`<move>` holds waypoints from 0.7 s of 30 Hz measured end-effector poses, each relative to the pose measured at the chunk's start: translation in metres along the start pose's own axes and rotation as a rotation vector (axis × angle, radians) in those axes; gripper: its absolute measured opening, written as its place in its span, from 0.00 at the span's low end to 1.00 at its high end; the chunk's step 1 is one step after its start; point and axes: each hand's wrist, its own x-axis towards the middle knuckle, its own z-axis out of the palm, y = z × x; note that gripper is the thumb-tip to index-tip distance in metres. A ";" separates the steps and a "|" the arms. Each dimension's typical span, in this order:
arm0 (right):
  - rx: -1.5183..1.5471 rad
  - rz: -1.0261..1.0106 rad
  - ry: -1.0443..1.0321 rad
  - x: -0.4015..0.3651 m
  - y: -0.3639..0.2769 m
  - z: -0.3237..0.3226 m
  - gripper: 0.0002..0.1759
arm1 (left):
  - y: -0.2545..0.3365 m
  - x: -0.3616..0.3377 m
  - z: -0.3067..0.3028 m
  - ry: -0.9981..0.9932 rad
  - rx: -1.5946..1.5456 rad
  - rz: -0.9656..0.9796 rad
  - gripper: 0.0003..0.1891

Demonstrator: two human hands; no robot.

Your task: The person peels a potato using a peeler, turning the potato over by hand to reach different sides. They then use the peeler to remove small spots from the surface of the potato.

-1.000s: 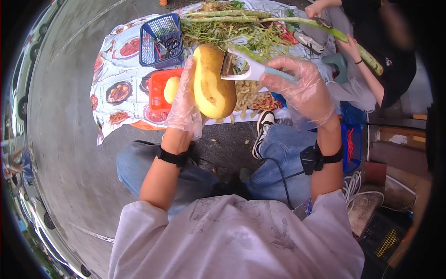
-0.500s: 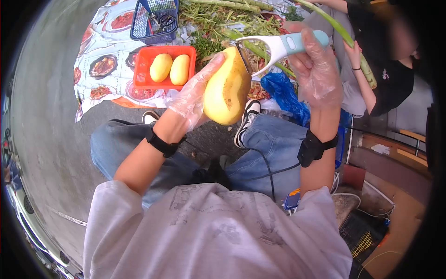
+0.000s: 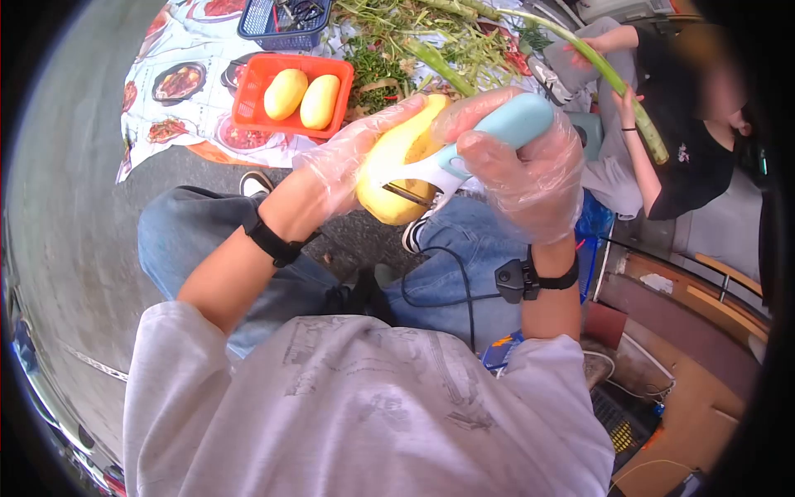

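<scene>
Plastic gloves, thin and clear, covered both of the person's hands, seen from above against their grey shirt and blue jeans. The left hand (image 3: 344,170) was curled round a large yellow peeled potato (image 3: 406,149), gripping it from the left side and holding it up above the knees. The right hand (image 3: 522,170) was closed tight on the pale blue handle of a peeler (image 3: 435,170), and the peeler's white head lay against the lower part of the potato, blade touching the flesh. A black band (image 3: 269,240) sat on the left wrist, and a black band with a small device (image 3: 517,280) and a cable sat on the right.

On the ground beyond the knees lay a printed sheet (image 3: 166,108) showing pictures of food. A red basket (image 3: 248,95) stood on it with two smaller peeled potatoes (image 3: 301,97) side by side inside. A blue basket (image 3: 273,21) stood just behind the red one. Green peelings (image 3: 389,58) were heaped beside the baskets. At the far right another person held a long green stalk (image 3: 617,83) with both hands.
</scene>
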 end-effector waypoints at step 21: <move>-0.848 -0.150 0.496 0.025 0.069 -0.106 0.15 | -0.009 -0.013 0.028 0.321 0.260 -0.044 0.23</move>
